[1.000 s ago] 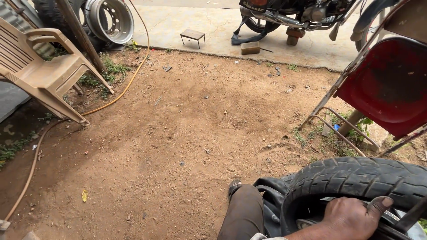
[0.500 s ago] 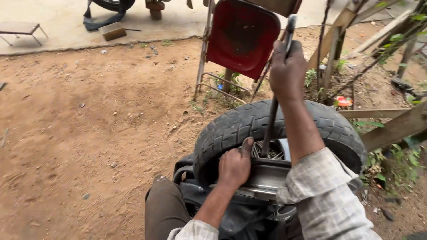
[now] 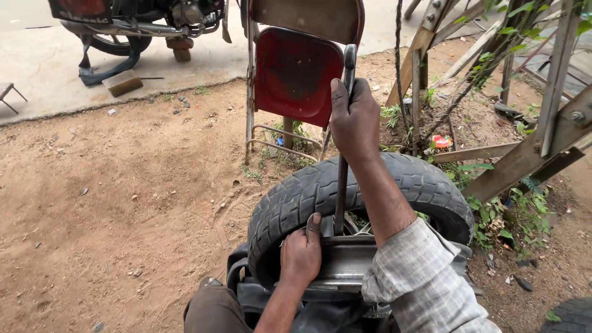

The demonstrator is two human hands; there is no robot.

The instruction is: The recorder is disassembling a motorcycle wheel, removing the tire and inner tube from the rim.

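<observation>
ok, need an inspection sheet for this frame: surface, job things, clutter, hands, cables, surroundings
Surface: bare dirt ground; concrete slab beyond.
Job's things: tyre on metal rim; long metal lever stands upright, tip between tyre and rim.
Clutter: stones, small litter by the plants.
Grippers: right hand grips the lever's top; left hand presses on the rim.
Cables: nothing seen.
Surroundings: red metal chair, motorcycle, angled metal frames, second tyre at the corner.

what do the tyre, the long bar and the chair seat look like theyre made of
Tyre: black rubber, matte, with blocky moulded tread. Long bar: likely steel, dark and dull, thin and straight. Chair seat: probably painted sheet metal, red and worn, on a rusty-looking frame.
</observation>
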